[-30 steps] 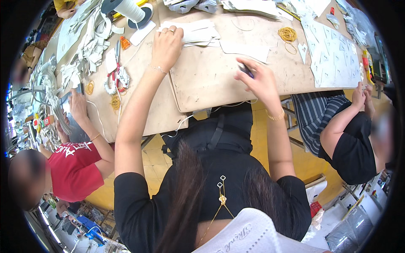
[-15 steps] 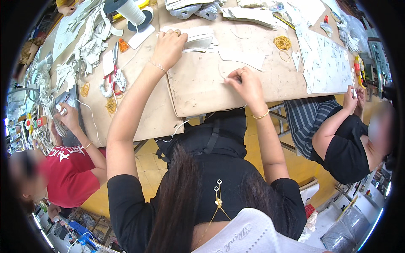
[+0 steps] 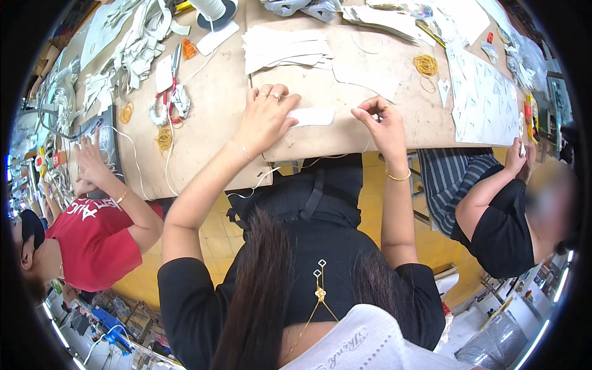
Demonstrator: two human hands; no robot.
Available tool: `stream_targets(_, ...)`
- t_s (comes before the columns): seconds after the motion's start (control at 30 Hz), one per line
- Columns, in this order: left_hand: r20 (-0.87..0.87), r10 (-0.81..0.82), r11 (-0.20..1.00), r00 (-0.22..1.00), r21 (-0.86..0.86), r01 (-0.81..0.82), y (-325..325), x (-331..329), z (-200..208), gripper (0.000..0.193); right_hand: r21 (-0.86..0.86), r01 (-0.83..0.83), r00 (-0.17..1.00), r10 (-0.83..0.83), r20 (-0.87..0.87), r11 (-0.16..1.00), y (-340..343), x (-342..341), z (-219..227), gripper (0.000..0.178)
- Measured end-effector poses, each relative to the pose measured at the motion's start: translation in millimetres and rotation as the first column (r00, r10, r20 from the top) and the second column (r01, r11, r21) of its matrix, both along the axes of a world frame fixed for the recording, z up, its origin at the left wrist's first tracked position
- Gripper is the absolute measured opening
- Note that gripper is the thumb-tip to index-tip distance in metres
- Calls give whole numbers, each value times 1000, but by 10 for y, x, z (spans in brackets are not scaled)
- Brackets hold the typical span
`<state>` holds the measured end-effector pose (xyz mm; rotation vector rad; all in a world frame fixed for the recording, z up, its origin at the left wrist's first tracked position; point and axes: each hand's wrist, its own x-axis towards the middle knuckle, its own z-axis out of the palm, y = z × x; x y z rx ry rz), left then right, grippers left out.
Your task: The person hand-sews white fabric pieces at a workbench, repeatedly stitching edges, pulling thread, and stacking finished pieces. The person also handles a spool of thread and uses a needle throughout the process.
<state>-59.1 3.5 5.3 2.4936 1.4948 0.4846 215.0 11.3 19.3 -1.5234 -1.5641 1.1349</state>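
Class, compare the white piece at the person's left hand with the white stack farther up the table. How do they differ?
The white piece lies singly, while the white stack has many overlapping layers.
The piece's visible end is neatly rounded; the stack's edges fan unevenly.
The left hand hides the piece's other end; no hand covers the stack.
Both lie on the tan table.

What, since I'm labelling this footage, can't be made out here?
All in the head view:
White piece: its left end is hidden by the left hand.
Right hand: anything it might pinch is too small to tell.
White spool: its top is cut off by the upper edge.
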Motion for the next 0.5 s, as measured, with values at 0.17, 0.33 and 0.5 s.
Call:
stream_targets(0.17,22,87,996,996,-22,-86,-646,206,-154,42,-185,-39,955,-17,-295,982,48,1,48,18)
stream_targets(0.33,95,15,998,995,55,-21,-805,236,-261,41,-285,-179,974,129,-184,942,130,-355,-52,18)
stream_targets(0.5,113,139,983,984,102,-151,-692,12,-270,34,-317,-221,973,189,-130,922,167,-629,-77,18)
